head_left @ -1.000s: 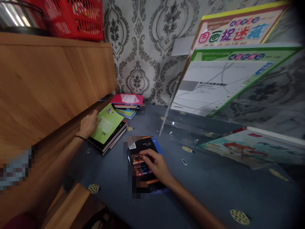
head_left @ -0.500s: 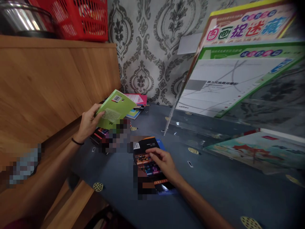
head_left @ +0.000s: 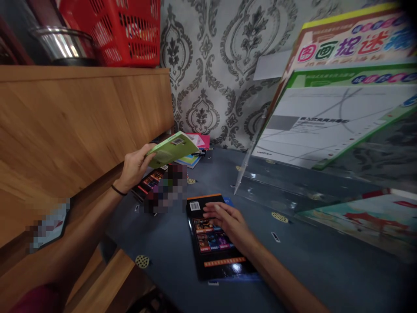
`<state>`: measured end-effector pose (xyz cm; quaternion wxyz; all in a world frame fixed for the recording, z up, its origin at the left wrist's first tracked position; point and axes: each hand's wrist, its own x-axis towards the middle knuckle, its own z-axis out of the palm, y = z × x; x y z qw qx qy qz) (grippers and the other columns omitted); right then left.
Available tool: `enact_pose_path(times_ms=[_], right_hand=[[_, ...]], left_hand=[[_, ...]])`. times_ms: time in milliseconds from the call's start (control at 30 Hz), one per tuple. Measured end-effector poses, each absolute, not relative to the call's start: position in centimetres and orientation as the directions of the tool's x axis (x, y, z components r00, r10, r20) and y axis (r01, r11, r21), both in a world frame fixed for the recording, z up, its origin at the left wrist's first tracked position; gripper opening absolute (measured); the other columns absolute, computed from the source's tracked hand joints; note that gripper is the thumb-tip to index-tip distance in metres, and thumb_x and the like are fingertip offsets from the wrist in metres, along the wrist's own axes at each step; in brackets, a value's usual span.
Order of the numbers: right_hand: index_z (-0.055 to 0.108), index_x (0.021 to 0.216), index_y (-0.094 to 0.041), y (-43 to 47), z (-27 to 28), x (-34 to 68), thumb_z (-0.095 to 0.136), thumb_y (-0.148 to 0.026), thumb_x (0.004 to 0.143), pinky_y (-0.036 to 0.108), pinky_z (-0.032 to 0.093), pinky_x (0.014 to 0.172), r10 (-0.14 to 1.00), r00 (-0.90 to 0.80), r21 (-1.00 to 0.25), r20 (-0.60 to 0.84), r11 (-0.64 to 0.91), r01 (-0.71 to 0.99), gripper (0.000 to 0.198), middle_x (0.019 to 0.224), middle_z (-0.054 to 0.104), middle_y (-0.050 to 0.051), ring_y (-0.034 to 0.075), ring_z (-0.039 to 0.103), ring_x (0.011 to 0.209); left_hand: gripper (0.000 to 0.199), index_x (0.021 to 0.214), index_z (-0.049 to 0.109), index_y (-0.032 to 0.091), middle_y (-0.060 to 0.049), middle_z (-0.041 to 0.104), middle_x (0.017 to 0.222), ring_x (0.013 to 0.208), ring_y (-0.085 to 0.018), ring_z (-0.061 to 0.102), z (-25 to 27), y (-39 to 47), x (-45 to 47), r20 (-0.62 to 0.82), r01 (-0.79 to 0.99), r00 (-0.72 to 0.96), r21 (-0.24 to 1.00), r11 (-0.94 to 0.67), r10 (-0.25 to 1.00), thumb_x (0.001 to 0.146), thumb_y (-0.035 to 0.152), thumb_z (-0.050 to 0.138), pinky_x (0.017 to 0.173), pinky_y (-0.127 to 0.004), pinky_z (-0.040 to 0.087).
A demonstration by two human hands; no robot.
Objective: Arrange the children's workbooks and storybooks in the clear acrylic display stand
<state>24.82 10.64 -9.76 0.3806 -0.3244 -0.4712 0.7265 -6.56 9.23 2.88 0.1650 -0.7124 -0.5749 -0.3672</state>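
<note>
My left hand (head_left: 135, 168) is closed on the left edge of a thin green book (head_left: 174, 150), thumb near its cover. The book is tilted and raised above the table, its barcode side up. Below it lies a dark book (head_left: 148, 184) with small colour pictures, part of it lost in a blurred patch. My right hand (head_left: 233, 221), fingers stretched out, is over a black book (head_left: 210, 243) with a barcode and rows of pictures. Whether the fingertips touch the cover I cannot tell. Blue edges of something beneath (head_left: 229, 201) show past the black book.
Behind the green book, a small pile of books (head_left: 192, 161) lies by the patterned wall. A clear rack (head_left: 243, 171) with upright picture books stands on the right of the blue-grey table (head_left: 172, 252). A wooden cabinet (head_left: 84, 126) at left bears a red basket (head_left: 140, 48) and metal pot (head_left: 70, 45).
The green book has tipped flatter in my left hand, uncovering more of the dark book below. The whole view has shifted; my right hand stays over the black book.
</note>
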Motion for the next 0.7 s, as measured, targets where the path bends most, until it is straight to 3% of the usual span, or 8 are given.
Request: enact_pose_path(times_ms=[167, 300, 367, 433, 500, 533, 600, 700], right_hand=[[0.077, 0.092, -0.020, 10.9, -9.0, 24.0, 0.083, -0.058, 0.068, 0.029, 0.053, 0.073, 0.831, -0.535, -0.871, -0.150, -0.368, -0.326, 0.045, 0.096, 0.076, 0.008, 0.019, 0.071, 0.085], [0.078, 0.094, -0.020, 11.0, -8.9, 23.5, 0.085, -0.056, 0.067, 0.027, 0.052, 0.072, 0.814, -0.558, -0.844, -0.163, -0.408, -0.348, 0.045, 0.095, 0.076, 0.008, 0.018, 0.071, 0.085], [0.078, 0.093, -0.020, 11.0, -9.2, 23.4, 0.086, -0.055, 0.066, 0.027, 0.052, 0.072, 0.806, -0.565, -0.838, -0.178, -0.425, -0.342, 0.045, 0.095, 0.076, 0.008, 0.018, 0.070, 0.085], [0.078, 0.092, -0.020, 11.0, -9.5, 23.4, 0.087, -0.055, 0.065, 0.026, 0.051, 0.072, 0.802, -0.567, -0.837, -0.187, -0.432, -0.335, 0.045, 0.094, 0.076, 0.007, 0.017, 0.070, 0.084], [0.078, 0.092, -0.020, 11.0, -9.8, 23.5, 0.087, -0.055, 0.065, 0.026, 0.051, 0.072, 0.802, -0.568, -0.840, -0.186, -0.430, -0.331, 0.044, 0.093, 0.076, 0.007, 0.017, 0.070, 0.084], [0.077, 0.091, -0.020, 11.0, -9.9, 23.5, 0.086, -0.055, 0.066, 0.026, 0.051, 0.072, 0.802, -0.569, -0.843, -0.183, -0.426, -0.329, 0.044, 0.093, 0.076, 0.007, 0.017, 0.070, 0.084], [0.077, 0.092, -0.019, 11.0, -10.1, 23.6, 0.086, -0.054, 0.066, 0.026, 0.051, 0.072, 0.802, -0.571, -0.851, -0.176, -0.416, -0.321, 0.044, 0.093, 0.075, 0.007, 0.017, 0.070, 0.084], [0.077, 0.093, -0.019, 11.0, -10.2, 23.5, 0.084, -0.052, 0.069, 0.027, 0.052, 0.073, 0.797, -0.584, -0.876, -0.156, -0.384, -0.291, 0.041, 0.095, 0.074, 0.007, 0.017, 0.070, 0.083]], left_hand=[[0.036, 0.118, 0.065, 0.020, -0.004, 0.075, 0.109, 0.090, -0.016, 0.070, 1.8, 9.0, -6.3, 0.695, 0.940, 0.158, 0.112, -0.323, 0.701, 0.103, 0.041, 0.040, 0.080, -0.022, 0.050], [0.037, 0.119, 0.065, 0.022, -0.005, 0.075, 0.103, 0.086, -0.019, 0.070, 2.3, 9.0, -6.4, 0.635, 0.965, 0.115, 0.109, -0.237, 0.764, 0.101, 0.043, 0.040, 0.076, -0.025, 0.049], [0.038, 0.118, 0.065, 0.021, -0.005, 0.074, 0.100, 0.085, -0.020, 0.068, 3.0, 9.6, -7.2, 0.581, 0.961, 0.035, 0.203, -0.187, 0.813, 0.097, 0.046, 0.045, 0.075, -0.027, 0.049], [0.041, 0.110, 0.066, 0.019, -0.006, 0.073, 0.097, 0.081, -0.021, 0.067, 3.4, 10.7, -8.5, 0.437, 0.888, -0.060, 0.433, -0.152, 0.897, 0.089, 0.051, 0.052, 0.071, -0.029, 0.049], [0.042, 0.098, 0.066, 0.017, -0.006, 0.072, 0.089, 0.073, -0.021, 0.066, 2.7, 11.7, -9.9, 0.155, 0.711, -0.141, 0.703, -0.009, 0.978, 0.079, 0.054, 0.058, 0.065, -0.030, 0.050], [0.042, 0.092, 0.065, 0.017, -0.006, 0.071, 0.083, 0.068, -0.021, 0.065, 1.9, 12.0, -10.5, 0.006, 0.620, -0.176, 0.777, 0.106, 0.984, 0.074, 0.055, 0.061, 0.061, -0.030, 0.050], [0.039, 0.084, 0.063, 0.017, -0.004, 0.068, 0.072, 0.060, -0.019, 0.062, -0.2, 12.3, -11.4, -0.145, 0.537, -0.248, 0.802, 0.260, 0.958, 0.066, 0.052, 0.064, 0.056, -0.030, 0.048], [0.034, 0.077, 0.061, 0.018, -0.001, 0.063, 0.064, 0.054, -0.017, 0.056, -3.1, 12.2, -12.1, -0.134, 0.563, -0.311, 0.772, 0.296, 0.941, 0.063, 0.048, 0.064, 0.052, -0.027, 0.044]])
